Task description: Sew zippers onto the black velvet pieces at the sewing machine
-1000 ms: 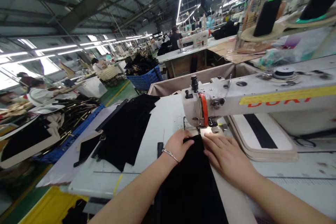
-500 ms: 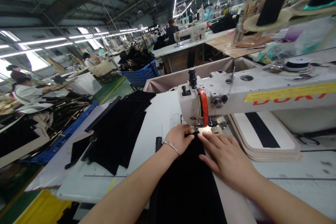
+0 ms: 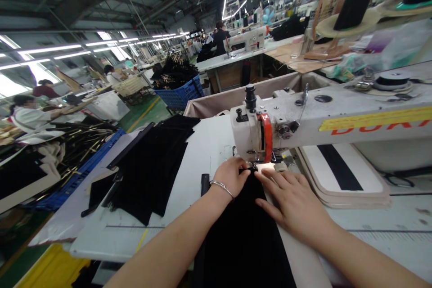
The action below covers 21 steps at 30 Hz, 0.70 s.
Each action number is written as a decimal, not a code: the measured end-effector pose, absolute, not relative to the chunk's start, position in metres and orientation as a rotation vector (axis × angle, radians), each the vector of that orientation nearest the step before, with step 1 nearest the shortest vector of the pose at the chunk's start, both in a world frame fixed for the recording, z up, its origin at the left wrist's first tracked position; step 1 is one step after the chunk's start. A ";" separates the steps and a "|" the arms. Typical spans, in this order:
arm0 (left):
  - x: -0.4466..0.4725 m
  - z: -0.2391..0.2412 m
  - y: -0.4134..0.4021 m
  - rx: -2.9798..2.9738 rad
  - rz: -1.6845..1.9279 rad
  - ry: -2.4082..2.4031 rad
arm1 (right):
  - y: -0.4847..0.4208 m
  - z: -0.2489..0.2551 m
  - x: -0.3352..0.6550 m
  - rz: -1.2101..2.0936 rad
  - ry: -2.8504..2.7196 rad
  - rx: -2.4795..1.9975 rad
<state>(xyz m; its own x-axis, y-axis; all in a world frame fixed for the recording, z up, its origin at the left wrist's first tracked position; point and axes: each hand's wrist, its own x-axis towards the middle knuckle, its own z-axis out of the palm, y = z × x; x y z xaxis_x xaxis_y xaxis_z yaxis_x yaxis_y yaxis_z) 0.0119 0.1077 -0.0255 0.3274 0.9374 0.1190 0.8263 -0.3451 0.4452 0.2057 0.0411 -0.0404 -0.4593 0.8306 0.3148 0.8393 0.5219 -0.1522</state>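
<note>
A strip of black fabric point(image 3: 246, 238) runs from the table's near edge up to the needle of a white sewing machine point(image 3: 303, 121). My left hand point(image 3: 231, 175), with a silver bracelet on the wrist, pinches the fabric's top left corner right under the machine head. My right hand point(image 3: 292, 200) lies flat with its fingers stretched out, pressing the fabric's right edge just in front of the needle.
A stack of black fabric pieces point(image 3: 151, 166) lies on the white table point(image 3: 205, 148) to the left. A template board with a black stripe point(image 3: 337, 175) sits right of the needle. Blue crates point(image 3: 182, 94) of dark goods and other workers fill the hall behind.
Both hands have slid forward with the fabric toward the needle. My left hand's fingers have closed on the fabric's top corner.
</note>
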 end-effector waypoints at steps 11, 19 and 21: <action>0.005 -0.038 0.098 2.665 0.580 1.292 | 0.039 -0.040 0.204 -0.028 -2.393 -1.389; 0.006 -0.034 0.097 2.730 0.590 1.244 | 0.039 -0.043 0.206 -0.045 -2.397 -1.371; 0.004 -0.031 0.089 2.788 0.550 1.121 | 0.039 -0.043 0.207 -0.039 -2.406 -1.356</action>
